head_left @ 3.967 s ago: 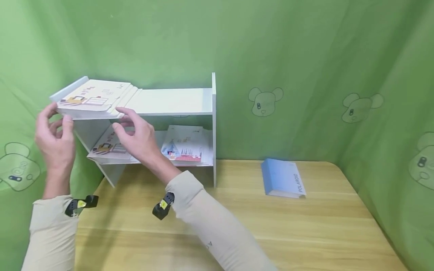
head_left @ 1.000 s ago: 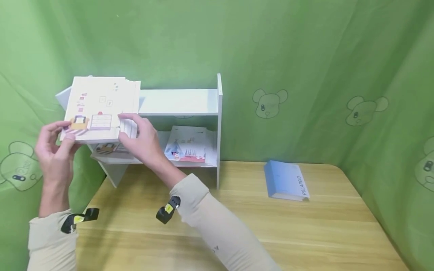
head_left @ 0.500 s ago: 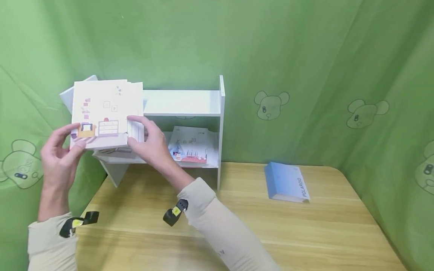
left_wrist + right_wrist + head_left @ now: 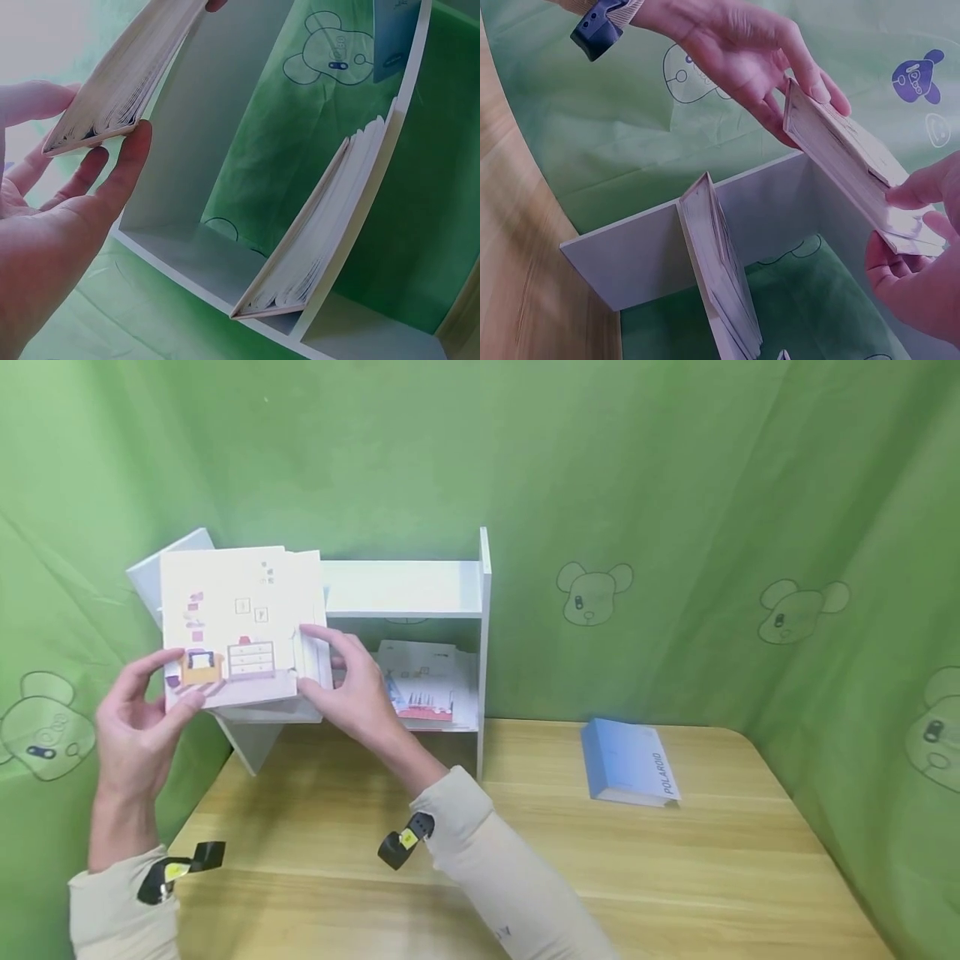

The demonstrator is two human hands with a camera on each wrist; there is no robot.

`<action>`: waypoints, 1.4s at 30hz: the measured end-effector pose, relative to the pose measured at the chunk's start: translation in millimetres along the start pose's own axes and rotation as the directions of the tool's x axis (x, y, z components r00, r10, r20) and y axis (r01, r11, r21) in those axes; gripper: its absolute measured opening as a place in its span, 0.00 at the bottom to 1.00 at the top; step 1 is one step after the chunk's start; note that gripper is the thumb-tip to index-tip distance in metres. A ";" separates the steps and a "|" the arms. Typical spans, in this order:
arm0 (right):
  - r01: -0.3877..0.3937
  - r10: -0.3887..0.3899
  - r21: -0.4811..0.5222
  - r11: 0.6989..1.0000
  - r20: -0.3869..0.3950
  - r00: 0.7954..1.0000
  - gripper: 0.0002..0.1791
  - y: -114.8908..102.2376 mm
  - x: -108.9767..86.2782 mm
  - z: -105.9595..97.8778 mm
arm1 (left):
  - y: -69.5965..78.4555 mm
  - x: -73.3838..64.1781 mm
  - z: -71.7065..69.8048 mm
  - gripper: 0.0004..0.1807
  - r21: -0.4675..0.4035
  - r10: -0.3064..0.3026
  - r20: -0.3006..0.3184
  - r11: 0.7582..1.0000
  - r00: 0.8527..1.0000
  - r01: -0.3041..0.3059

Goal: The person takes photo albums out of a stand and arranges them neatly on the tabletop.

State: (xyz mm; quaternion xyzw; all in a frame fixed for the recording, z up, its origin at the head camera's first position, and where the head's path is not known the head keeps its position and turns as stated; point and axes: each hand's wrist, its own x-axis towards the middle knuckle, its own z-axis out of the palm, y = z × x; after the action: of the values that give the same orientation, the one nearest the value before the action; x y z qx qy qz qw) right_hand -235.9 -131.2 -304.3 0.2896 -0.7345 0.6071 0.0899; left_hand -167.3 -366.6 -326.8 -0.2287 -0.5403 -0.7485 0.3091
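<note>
A small stack of thin picture books (image 4: 225,618) is held tilted up in front of the white shelf (image 4: 405,587), its top cover showing a bed and a chest of drawers. My left hand (image 4: 142,727) pinches its lower left corner between thumb and fingers. At the lower right edge, my right hand (image 4: 352,685) grips it the same way. The left wrist view shows the stack's page edges (image 4: 112,82) between the fingers. Another stack of thin books (image 4: 300,240) lies on the lower shelf board, mostly covered by the held stack in the head view.
On the lower shelf's right side lies a picture book (image 4: 420,681) with a tent on its cover. A thick blue book marked POLAROID (image 4: 630,762) lies on the wooden table (image 4: 525,860), right of the shelf. A green curtain (image 4: 675,468) hangs behind and beside the table.
Both hands have lifted the stack off the top board, where it lay four seconds ago, and tipped its cover toward me. Lately it has shifted slightly down and right.
</note>
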 end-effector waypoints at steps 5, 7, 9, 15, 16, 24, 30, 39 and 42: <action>0.031 -0.032 0.052 0.998 0.022 0.999 0.34 3.1 -3.9 -4.9 | 1.1 -6.1 3.4 0.33 -0.004 0.005 0.020 1.000 1.000 -0.005; 0.035 -0.038 0.077 0.996 0.034 0.999 0.34 4.2 -6.4 -7.7 | 1.9 -8.9 5.1 0.34 0.024 -0.004 0.028 1.000 1.000 0.003; 0.039 -0.044 0.092 0.995 0.047 0.998 0.34 5.2 -8.8 -10.2 | 2.6 -11.5 6.6 0.35 0.042 -0.018 0.033 0.999 0.999 0.017; 0.056 -0.062 0.083 0.995 0.065 0.996 0.34 7.2 -13.9 -16.2 | 3.5 -17.4 11.2 0.37 0.047 -0.019 0.051 0.999 0.999 0.017; 0.059 -0.064 0.073 0.996 0.064 0.996 0.34 7.5 -14.7 -17.1 | 3.1 -18.0 12.1 0.38 0.035 -0.014 0.051 0.999 0.999 0.012; 0.089 -0.089 0.011 0.996 0.041 0.995 0.34 9.1 -20.0 -22.4 | -4.2 -21.6 14.5 0.39 -0.015 0.011 0.062 1.000 0.998 -0.010; 0.132 -0.131 -0.009 0.991 0.041 0.990 0.35 11.8 -23.6 -24.9 | -8.1 -24.9 16.5 0.41 -0.019 0.055 0.079 0.998 0.995 -0.054; 0.191 -0.190 -0.016 0.981 0.055 0.980 0.35 11.1 -29.6 -23.9 | -9.7 -32.0 20.0 0.41 -0.065 0.115 0.010 0.991 0.993 -0.114; 0.202 -0.201 -0.008 0.979 0.060 0.978 0.35 11.2 -33.6 -23.1 | -10.2 -34.6 18.9 0.41 -0.071 0.123 0.016 0.990 0.992 -0.122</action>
State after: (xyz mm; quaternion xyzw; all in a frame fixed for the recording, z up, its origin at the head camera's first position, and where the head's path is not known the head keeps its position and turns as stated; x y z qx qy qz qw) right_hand -219.5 -97.8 -324.2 0.3796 -0.7079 0.5810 0.1314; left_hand -150.0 -338.9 -351.1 -0.2797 -0.5016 -0.7443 0.3408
